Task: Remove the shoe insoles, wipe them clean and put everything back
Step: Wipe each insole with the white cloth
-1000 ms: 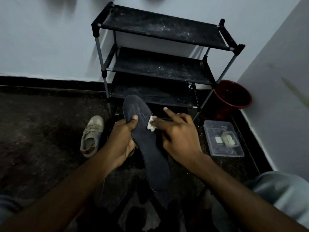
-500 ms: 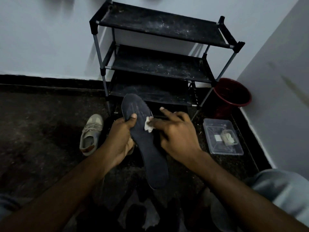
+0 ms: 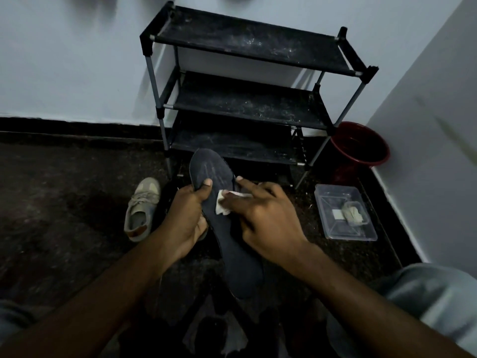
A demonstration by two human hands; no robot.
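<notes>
A long dark insole (image 3: 232, 241) is held up in front of me, toe end pointing toward the rack. My left hand (image 3: 185, 218) grips its left edge, thumb on top near the toe. My right hand (image 3: 263, 215) pinches a small white wipe (image 3: 222, 204) and presses it onto the insole's upper half. A beige sneaker (image 3: 142, 209) lies on the dark floor to the left, opening toward me. The other shoe is not clearly visible.
A black three-shelf shoe rack (image 3: 247, 99) stands against the white wall ahead. A red bucket (image 3: 360, 147) sits in the right corner. A clear plastic box (image 3: 361, 235) holding small items lies on the floor at right. My knees frame the bottom.
The wipe and my right hand have slid slightly across the insole toward my left thumb. My left hand keeps the same grip.
</notes>
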